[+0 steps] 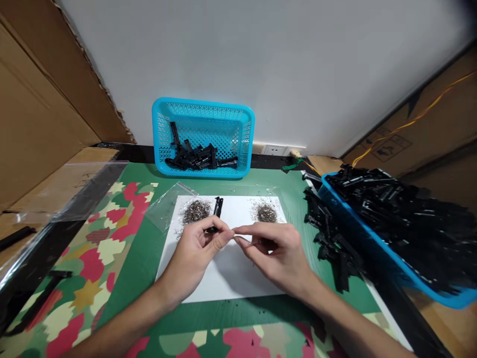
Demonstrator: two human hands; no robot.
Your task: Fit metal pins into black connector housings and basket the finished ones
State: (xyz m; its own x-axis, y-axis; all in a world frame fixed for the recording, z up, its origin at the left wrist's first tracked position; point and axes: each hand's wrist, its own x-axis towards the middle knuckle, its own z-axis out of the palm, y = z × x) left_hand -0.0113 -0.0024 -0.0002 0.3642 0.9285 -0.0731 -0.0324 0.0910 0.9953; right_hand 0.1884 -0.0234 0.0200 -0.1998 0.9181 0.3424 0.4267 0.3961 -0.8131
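Left hand (194, 253) is clamped on a black plastic part (218, 205) above the white paper (227, 278); right hand (283, 248) has its fingertips drawn close beside it, whether pinching anything cannot be told. Crowded fingertips could, in my judgement, let a small piece slip unseen, and a low knuckle could scatter the near-lying left pile (196, 212) or right pile (266, 213) of metal bits.

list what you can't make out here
All in the head view:
- lower end of the black part: hidden by the left hand
- what the right hand pinches: too small, partly behind fingers
- single pieces in the two metal piles: too small
- floor of the right-hand blue basket: under black parts
- far end of the black rod: cut by the left edge
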